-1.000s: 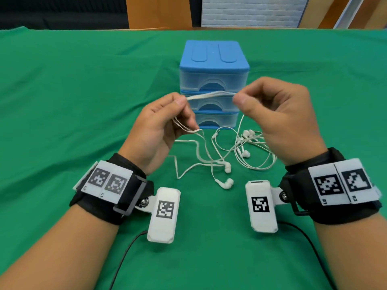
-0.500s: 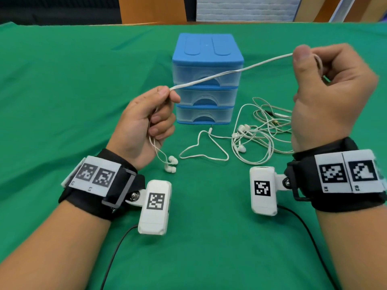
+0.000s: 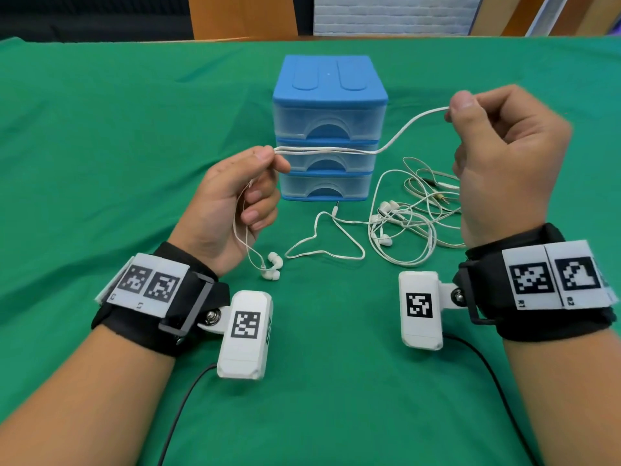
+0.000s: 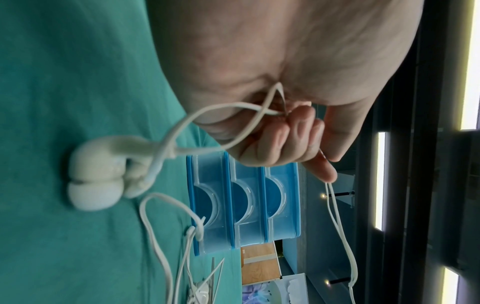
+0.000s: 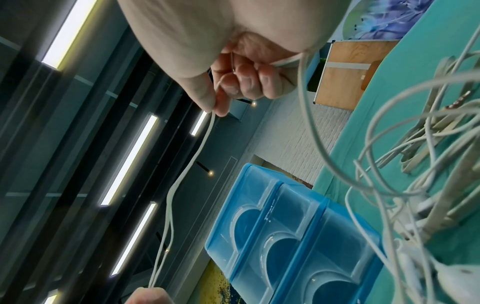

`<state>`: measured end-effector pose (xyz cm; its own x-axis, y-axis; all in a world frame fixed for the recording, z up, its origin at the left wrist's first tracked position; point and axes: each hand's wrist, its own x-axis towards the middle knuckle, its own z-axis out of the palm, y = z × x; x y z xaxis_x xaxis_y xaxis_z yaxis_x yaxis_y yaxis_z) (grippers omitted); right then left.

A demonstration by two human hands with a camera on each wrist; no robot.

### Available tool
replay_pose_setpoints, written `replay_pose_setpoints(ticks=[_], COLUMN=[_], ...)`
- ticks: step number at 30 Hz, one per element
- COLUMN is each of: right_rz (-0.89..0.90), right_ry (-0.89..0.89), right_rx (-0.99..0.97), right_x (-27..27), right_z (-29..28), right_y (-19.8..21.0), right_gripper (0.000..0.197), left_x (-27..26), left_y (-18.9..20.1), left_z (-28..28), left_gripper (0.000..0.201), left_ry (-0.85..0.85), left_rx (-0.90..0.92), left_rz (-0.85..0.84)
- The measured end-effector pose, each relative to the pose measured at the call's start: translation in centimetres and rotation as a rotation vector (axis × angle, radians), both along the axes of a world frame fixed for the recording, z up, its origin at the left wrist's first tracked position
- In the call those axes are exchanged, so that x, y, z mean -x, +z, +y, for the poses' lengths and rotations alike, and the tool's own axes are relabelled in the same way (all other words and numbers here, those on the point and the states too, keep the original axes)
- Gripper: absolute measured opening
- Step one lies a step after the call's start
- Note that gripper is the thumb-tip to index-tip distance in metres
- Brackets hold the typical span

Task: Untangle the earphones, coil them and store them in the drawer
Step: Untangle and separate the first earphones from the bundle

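A white earphone cable (image 3: pixel 369 150) spans between my hands in front of the blue drawer unit (image 3: pixel 329 95), sagging a little. My left hand (image 3: pixel 272 157) pinches it between thumb and forefinger; its two earbuds (image 3: pixel 273 268) hang below that hand, just above the cloth. My right hand (image 3: pixel 453 110), raised at the right, pinches the other part of the cable. In the left wrist view the earbuds (image 4: pixel 96 179) dangle beneath the curled fingers (image 4: pixel 275 144). The right wrist view shows the cable (image 5: pixel 182 174) running down from the pinch. All three drawers are shut.
More white earphones lie in a tangled pile (image 3: pixel 410 223) on the green cloth (image 3: pixel 100 146), right of the drawer unit and under my right hand. A loose stretch of cable with a jack plug (image 3: pixel 322 243) lies on the cloth between my hands.
The hands were close together; the right hand drew the cable out to the right and up, then dropped slightly. The earbuds came out of the tangle and now hang under the left hand.
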<state>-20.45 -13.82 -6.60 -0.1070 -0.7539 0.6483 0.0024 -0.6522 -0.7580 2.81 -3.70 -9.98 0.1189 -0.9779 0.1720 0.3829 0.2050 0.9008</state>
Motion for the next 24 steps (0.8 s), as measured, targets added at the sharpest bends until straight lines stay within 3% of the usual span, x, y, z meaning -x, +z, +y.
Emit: replay_pose_setpoints(ticks=[9,12,15,17,20,24], right_rz=[0.049,0.152,0.178,0.19,0.221,0.328], right_ry=[0.041,0.041,0.034,0.052,0.147,0.318], right_rx=[-0.064,-0.143,-0.179,-0.13,-0.108,-0.106], right_x=[0.0,-0.2,-0.2,-0.1,-0.3,-1.0], right_z=[0.1,0.4,0.2,0.3,0.9,1.9], right_y=[-0.3,-0.5,-0.5,-0.3,0.0,-0.3], right_gripper=[0.028,0.01,0.027,0.027,0.014,0.015], left_x=[0.1,0.1,0.2,0.2,0.3,0.3], left_y=[0.0,0.0,0.1,0.1,0.1,0.2], left_z=[0.2,0.2,0.2,0.2,0.3,0.3], left_gripper=[0.024,0.025,0.025,0.024,0.023,0.023], left_ry=[0.013,0.014,0.015,0.015,0.012,0.007], left_rx=[0.001,0.001,0.001,0.005,0.011,0.017], left_rz=[-0.008,-0.014,-0.028,-0.037,-0.042,-0.048])
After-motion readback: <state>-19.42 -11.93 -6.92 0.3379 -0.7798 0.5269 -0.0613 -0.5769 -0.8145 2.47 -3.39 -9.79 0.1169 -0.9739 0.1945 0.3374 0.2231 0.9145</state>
